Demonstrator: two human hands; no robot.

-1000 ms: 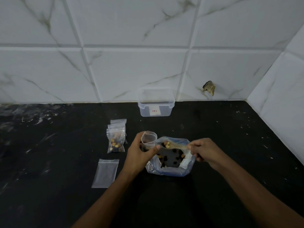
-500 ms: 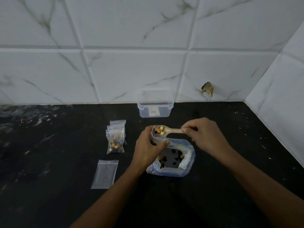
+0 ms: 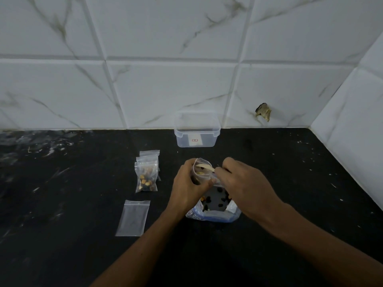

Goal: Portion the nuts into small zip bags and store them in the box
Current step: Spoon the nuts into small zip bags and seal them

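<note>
Left hand [image 3: 186, 183] gripping small zip bag [image 3: 202, 169] open above the nut pouch [image 3: 213, 212]; right hand [image 3: 242, 183] pinching spoon [image 3: 206, 167] tipped into bag's mouth.

Home kitchen, by the look of it: black stone countertop [image 3: 290, 183] flecked with white, meeting a corner of white marble-veined wall tiles [image 3: 165, 90] with grey grout. Clear plastic food box [image 3: 196, 132] against the wall, small zip bags of nuts [image 3: 146, 177] nearby.
</note>
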